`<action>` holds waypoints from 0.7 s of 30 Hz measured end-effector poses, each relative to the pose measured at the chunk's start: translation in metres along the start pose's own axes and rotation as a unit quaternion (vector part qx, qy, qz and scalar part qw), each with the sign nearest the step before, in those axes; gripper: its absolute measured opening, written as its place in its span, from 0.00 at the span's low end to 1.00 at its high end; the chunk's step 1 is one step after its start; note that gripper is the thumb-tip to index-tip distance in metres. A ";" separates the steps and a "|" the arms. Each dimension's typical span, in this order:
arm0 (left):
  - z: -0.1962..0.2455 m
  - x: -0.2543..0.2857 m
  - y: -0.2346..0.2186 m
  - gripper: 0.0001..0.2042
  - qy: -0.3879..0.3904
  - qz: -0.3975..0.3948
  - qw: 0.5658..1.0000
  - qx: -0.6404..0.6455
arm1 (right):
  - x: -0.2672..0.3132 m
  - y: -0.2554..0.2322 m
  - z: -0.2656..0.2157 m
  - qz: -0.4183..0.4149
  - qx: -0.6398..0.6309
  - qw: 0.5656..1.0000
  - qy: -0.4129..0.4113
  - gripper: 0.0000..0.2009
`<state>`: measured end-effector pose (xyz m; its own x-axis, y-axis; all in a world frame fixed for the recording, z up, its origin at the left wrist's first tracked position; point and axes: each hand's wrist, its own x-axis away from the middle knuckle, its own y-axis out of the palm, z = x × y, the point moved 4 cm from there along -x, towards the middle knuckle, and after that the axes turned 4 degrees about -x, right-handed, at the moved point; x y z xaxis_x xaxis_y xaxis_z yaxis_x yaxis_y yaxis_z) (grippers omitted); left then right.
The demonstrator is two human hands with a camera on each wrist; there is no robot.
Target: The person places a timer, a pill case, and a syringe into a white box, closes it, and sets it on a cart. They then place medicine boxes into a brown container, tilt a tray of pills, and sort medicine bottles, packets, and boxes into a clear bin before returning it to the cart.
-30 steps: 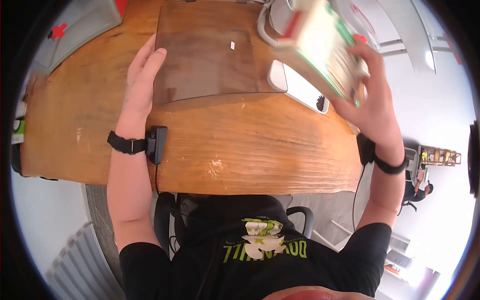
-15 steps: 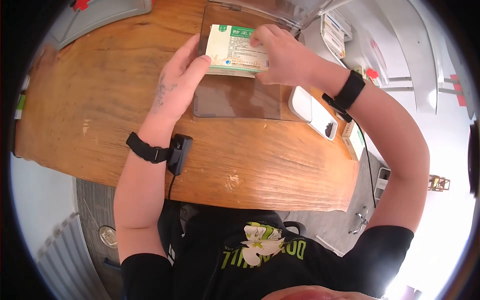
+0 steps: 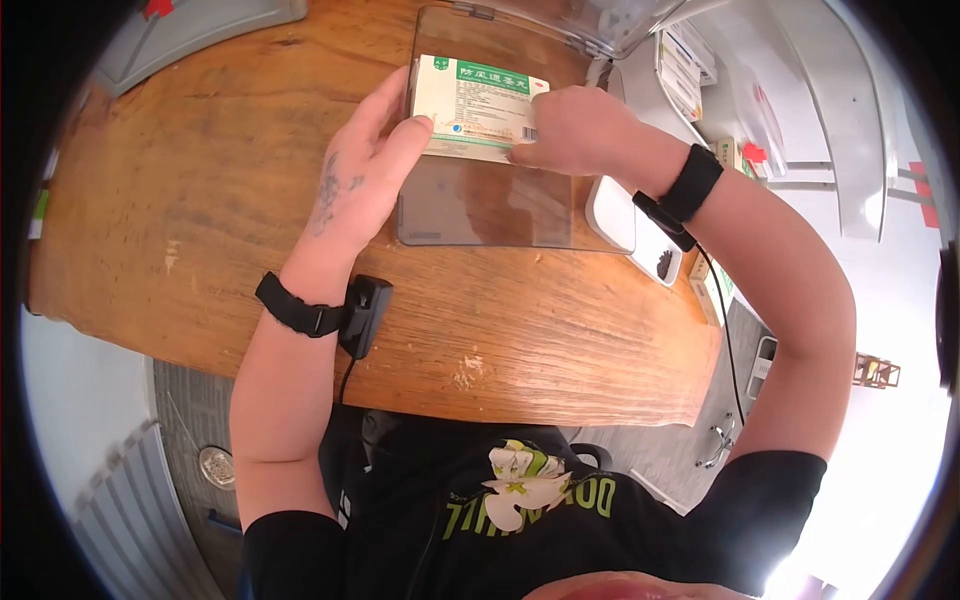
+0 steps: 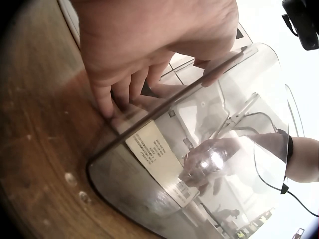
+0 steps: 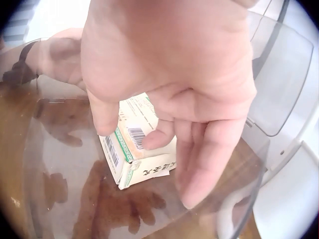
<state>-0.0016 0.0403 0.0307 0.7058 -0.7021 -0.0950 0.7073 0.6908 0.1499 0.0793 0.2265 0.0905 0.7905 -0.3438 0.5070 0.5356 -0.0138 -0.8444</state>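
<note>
- Nearest is the front of one black shirt, at one wooden desk.
- Two wrist cameras come next, one per forearm: the left one over the desk, the right one farther out, near one white tray with a small dark thing in its near end.
- Two hands, apart from each other. The left hand touches the left edge of the smoky case, its thumb lying by the box's left end; whether that thumb presses on the box I cannot tell.
- The right hand grips the box's right end, thumb on one side and a bent fingertip on the barcode end.
- One printed box, green and cream, lies between the hands, above the far part of the case. Its long axis runs left to right, the right end slightly closer to the body; the right hand is the one round it. Whether it rests on the case or is lifted is unclear.
- One carton sits out to the right, past the tray.
- Farthest off, one clear lid stands raised beyond the case, and one white bin holds several packs, too crowded to count.
</note>
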 end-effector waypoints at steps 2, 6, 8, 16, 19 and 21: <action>0.001 0.000 0.000 0.27 0.001 -0.004 1.000 0.003 | -0.003 0.003 -0.001 0.033 -0.019 0.999 0.002 0.28; 0.004 0.001 0.001 0.27 0.007 -0.016 1.000 0.015 | -0.008 0.001 -0.002 0.067 -0.031 0.997 -0.008 0.27; 0.007 0.001 0.003 0.26 0.008 -0.017 1.000 0.019 | -0.005 -0.001 -0.002 0.073 -0.030 0.997 -0.019 0.26; -0.009 -0.002 -0.004 0.27 -0.007 -0.029 0.999 -0.032 | 0.015 -0.017 -0.001 0.109 -0.082 0.990 -0.045 0.22; -0.012 -0.004 0.000 0.28 -0.015 -0.043 0.999 0.021 | 0.055 -0.029 -0.008 0.167 -0.168 0.970 -0.053 0.19; -0.011 -0.003 -0.001 0.28 -0.016 -0.039 0.999 -0.002 | 0.099 -0.020 -0.010 0.272 -0.258 0.919 -0.121 0.14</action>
<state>-0.0044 0.0439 0.0205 0.6472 -0.7586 -0.0753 0.7601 0.6347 0.1390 0.1437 0.1829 0.1563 0.9760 -0.2131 -0.0446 -0.1223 -0.3672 -0.9221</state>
